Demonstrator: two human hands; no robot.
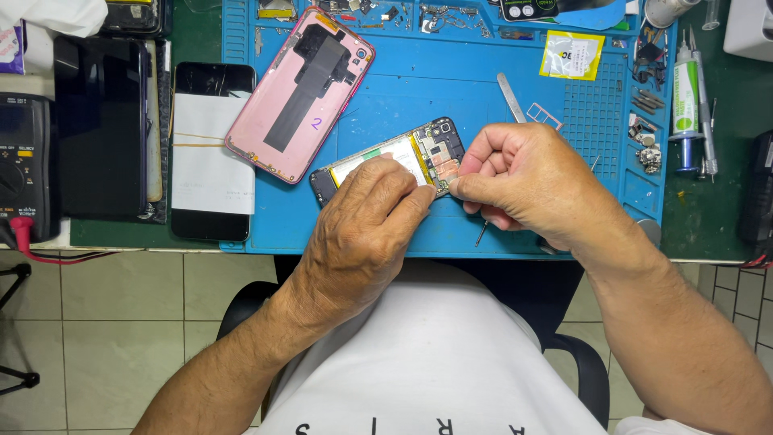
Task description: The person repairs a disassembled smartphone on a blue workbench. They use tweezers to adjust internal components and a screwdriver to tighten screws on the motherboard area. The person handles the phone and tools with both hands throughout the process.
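White shirt cloth (435,362) fills the bottom of the view, and both forearms reach up from it to a blue work mat (499,97). On the lower middle of this mat lies an opened phone (419,153), tilted, with its battery and circuit board showing. The left hand (362,234) rests on the lower part of the phone, fingers bent and pressing on the battery area; it presses more than it grasps. The right hand (523,181) is at the right end of the phone, thumb and forefinger pinched together at the edge; what they pinch is too small to tell. A thin metal tip (481,234) sticks out below this hand.

At the upper left of the mat lies a pink back cover (302,93), inside up. Above the right hand a metal pry tool (510,97) lies on the mat. Left of the mat is a dark phone with white paper (212,153).
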